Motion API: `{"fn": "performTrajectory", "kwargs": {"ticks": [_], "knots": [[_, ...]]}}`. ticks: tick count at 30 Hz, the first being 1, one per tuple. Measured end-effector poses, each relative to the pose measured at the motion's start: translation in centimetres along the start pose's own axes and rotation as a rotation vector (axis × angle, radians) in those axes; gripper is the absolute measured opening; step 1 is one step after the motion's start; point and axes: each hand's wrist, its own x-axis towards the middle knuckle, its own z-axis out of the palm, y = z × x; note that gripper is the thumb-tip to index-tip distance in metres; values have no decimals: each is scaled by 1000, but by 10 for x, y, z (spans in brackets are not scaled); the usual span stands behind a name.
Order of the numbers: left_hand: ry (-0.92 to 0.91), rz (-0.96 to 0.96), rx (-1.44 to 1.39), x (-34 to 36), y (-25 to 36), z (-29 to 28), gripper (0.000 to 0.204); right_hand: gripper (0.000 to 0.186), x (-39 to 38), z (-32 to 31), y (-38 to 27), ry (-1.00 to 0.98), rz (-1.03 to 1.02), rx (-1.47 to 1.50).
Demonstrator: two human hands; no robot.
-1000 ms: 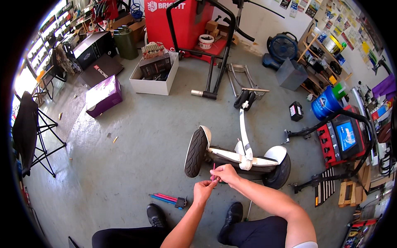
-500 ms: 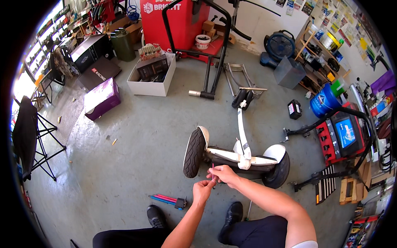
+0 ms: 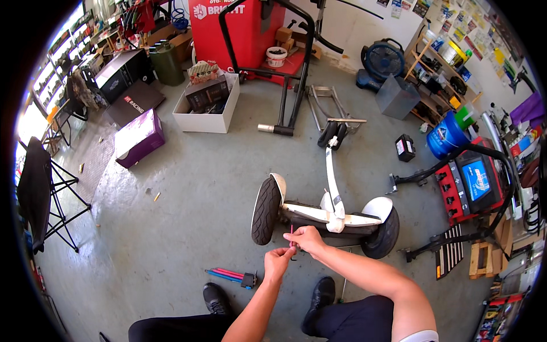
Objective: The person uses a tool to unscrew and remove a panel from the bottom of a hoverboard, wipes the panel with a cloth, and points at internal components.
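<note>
Both hands meet in front of a white and black two-wheeled self-balancing scooter (image 3: pixel 307 213), which lies on the floor with its knee bar (image 3: pixel 333 179) stretched away from me. A thin pink hex key (image 3: pixel 292 229) stands upright between my fingers. My left hand (image 3: pixel 277 263) pinches its lower part, with a short dark end showing below. Higher up, my right hand (image 3: pixel 308 239) has its fingertips closed on the same key. On the floor to the left of my left hand rests a hex key set (image 3: pixel 228 275), with pink and blue keys in a black holder.
My black shoes (image 3: pixel 216 298) are planted either side of my forearms. Farther off are a purple box (image 3: pixel 140 137), a white open box (image 3: pixel 202 125), a black metal frame (image 3: pixel 289 102) and a small battery (image 3: pixel 405 148). A red wheeled machine (image 3: pixel 473 185) stands at right, a folding chair (image 3: pixel 37 194) at left.
Both hands stay on the hex key and have barely moved. The whole view has shifted by a small amount; the scooter and the key set lie as before.
</note>
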Motion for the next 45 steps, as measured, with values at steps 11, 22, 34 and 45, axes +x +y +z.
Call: {"fn": "performTrajectory", "kwargs": {"ticks": [11,22,34,45], "knots": [[-8,30,7,1,0,-1,30,34,-4,4,-6,-15,95,48],[-108,38,-94,7,-12,-1,27,34,-3,1,-5,-155,108,196],[-114,44,-131,3,-4,6,30,35,-1,-1,2,-113,49,372],[-184,47,-288,-1,-10,7,22,32,-3,-7,1,-63,58,316]]}}
